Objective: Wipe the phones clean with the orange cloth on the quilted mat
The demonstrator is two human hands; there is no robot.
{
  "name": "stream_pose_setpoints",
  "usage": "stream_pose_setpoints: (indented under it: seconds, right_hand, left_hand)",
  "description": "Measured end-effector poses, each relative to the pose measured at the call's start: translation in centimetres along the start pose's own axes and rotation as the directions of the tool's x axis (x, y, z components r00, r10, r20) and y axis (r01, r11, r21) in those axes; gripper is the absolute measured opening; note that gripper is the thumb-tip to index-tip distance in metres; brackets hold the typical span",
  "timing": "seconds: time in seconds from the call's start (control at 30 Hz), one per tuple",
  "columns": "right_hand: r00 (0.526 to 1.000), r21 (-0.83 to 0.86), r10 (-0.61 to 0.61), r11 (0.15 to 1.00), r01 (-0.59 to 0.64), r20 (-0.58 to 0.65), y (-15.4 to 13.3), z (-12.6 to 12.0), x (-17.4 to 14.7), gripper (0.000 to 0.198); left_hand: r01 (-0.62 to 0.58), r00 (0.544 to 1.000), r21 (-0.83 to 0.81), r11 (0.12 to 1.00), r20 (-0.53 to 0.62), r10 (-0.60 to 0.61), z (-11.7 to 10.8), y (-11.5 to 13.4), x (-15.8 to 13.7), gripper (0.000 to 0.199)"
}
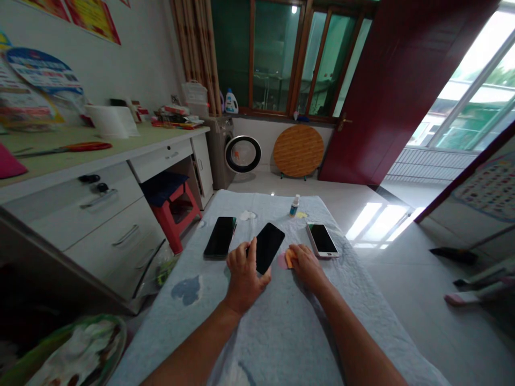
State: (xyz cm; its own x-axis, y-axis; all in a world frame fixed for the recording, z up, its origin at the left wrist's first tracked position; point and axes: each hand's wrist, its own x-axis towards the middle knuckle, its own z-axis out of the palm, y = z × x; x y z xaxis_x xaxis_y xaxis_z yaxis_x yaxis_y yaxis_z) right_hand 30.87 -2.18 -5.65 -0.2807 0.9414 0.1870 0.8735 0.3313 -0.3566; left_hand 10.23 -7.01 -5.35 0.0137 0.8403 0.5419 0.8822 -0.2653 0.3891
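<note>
A pale blue cloth (281,332), wrinkled in places, covered the flat surface in front of me, a grey-blue heart shape (187,290) showing on my left. A dark phone (220,237) lay on that side, screen up. On my right lay a white-framed phone (322,239) — its screen up too. Near the far edge, a small spray bottle (295,206) stood upright — between the two phones from side to side.

Three phones (270,246) (220,237) (322,238), one orange cloth (289,260), one small bottle (294,207), one stool (166,192)
</note>
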Motion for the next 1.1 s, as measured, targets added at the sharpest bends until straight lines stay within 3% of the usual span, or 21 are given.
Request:
stream_pose_setpoints:
  seconds: [0.33,0.57,0.8,0.93,1.1]
  right_hand:
    - [0.994,-0.103,0.109,0.988,-0.111,-0.023,-0.9,-0.8,-0.4,0.022]
    - [0.998,0.022,0.04,0.999,-0.039,-0.047,-0.8,-0.8,-0.2,0.016]
    - [0.972,0.238,-0.009,0.969,0.067,-0.237,-0.6,0.1,-0.3,0.013]
    - [0.947,0.263,-0.054,0.954,0.143,-0.317,-0.8,0.5,-0.1,0.016]
    - [0.952,0.228,-0.097,0.959,0.167,-0.289,-1.7,1.1,0.1,0.022]
  left_hand:
    - [0.08,0.994,0.118,0.99,0.067,-0.088,0.9,0.1,-0.1,0.074]
    - [0.114,0.982,0.066,0.991,0.146,-0.123,0.8,-0.2,-0.2,0.081]
    - [0.129,0.95,-0.158,0.979,0.302,-0.076,0.5,-0.3,-0.2,0.078]
    - [0.131,0.943,-0.197,0.972,0.327,-0.061,0.3,-0.3,-0.1,0.069]
    - [0.118,0.927,-0.17,0.978,0.372,-0.047,-0.1,-0.4,0.2,0.068]
